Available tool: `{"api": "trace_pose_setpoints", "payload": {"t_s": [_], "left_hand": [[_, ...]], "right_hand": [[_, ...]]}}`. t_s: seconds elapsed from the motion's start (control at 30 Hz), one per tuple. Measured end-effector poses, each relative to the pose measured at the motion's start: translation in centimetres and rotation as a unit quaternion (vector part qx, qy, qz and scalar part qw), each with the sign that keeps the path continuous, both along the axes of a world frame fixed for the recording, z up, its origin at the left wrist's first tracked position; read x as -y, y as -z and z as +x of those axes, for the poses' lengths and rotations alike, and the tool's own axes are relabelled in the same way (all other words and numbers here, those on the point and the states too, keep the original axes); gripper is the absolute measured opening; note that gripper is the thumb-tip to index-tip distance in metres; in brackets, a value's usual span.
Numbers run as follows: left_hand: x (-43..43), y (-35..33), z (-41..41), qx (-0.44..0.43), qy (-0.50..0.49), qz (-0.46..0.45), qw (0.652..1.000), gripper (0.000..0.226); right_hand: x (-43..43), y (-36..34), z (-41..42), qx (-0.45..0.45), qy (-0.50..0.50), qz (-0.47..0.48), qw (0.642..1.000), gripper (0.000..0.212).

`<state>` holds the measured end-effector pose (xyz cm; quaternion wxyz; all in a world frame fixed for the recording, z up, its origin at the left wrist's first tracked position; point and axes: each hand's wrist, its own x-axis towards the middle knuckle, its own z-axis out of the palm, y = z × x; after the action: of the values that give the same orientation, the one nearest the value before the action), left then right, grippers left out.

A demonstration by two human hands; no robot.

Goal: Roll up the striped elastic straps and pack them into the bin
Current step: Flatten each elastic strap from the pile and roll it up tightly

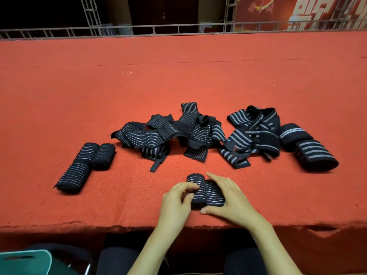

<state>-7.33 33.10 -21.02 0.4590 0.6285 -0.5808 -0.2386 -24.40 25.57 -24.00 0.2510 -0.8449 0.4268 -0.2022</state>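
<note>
From my seat I see both hands at the near edge of the red cloth table [178, 76]. The left hand [175, 198] curls its fingers round the rolled part of a half-rolled strap [206, 192]. The right hand [228, 197] lies flat against the strap's right side, thumb at its near end. Farther back, a loose heap of thin-striped straps [168, 133] sprawls in the middle, touching a heap of wide-striped straps [254, 133] to its right. Three finished rolls [85, 163] lie at the left and two thicker rolls [305, 147] at the far right. A teal bin [25, 261] sits below the table's near left edge.
</note>
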Motion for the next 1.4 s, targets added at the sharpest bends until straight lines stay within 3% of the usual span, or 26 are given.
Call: {"api": "trace_pose_setpoints", "payload": {"t_s": [0.2,0.4,0.5,0.7,0.83,0.97,1.17,1.37,1.4], "left_hand": [[0.5,0.4,0.8,-0.108,-0.018,0.133,0.985,0.033],[1.3,-0.5,-0.6,-0.036,-0.023,0.158,0.987,0.031],[1.7,-0.6,-1.0,-0.009,-0.028,0.155,0.987,0.033],[0.5,-0.3,0.3,-0.049,-0.071,0.124,0.989,0.037],[-0.9,-0.3,3.6,0.005,-0.139,0.09,0.986,0.036],[-1.8,-0.5,5.5,0.047,-0.173,0.069,0.981,0.031],[-1.0,0.0,3.9,0.099,-0.142,0.023,0.985,0.033],[-0.7,0.2,2.5,0.038,-0.056,-0.024,0.997,0.014],[-0.8,0.2,2.6,0.024,-0.049,-0.024,0.998,0.021]], "right_hand": [[-0.4,-0.3,0.0,0.012,-0.017,0.0,1.0,0.096],[-0.3,-0.9,-0.1,0.059,0.004,0.03,0.998,0.086],[-0.2,-1.1,0.0,0.067,0.001,0.048,0.997,0.087],[-0.1,-1.4,2.5,0.035,-0.019,0.06,0.997,0.089],[-0.8,-1.6,7.3,-0.003,-0.078,0.048,0.996,0.105],[-0.5,-2.1,9.1,-0.032,-0.112,0.051,0.992,0.108],[0.4,-1.5,5.5,-0.008,-0.085,0.078,0.993,0.09],[0.1,-0.5,3.2,0.024,-0.04,0.059,0.997,0.075],[0.1,-0.4,3.3,0.027,-0.041,0.055,0.997,0.074]]}}
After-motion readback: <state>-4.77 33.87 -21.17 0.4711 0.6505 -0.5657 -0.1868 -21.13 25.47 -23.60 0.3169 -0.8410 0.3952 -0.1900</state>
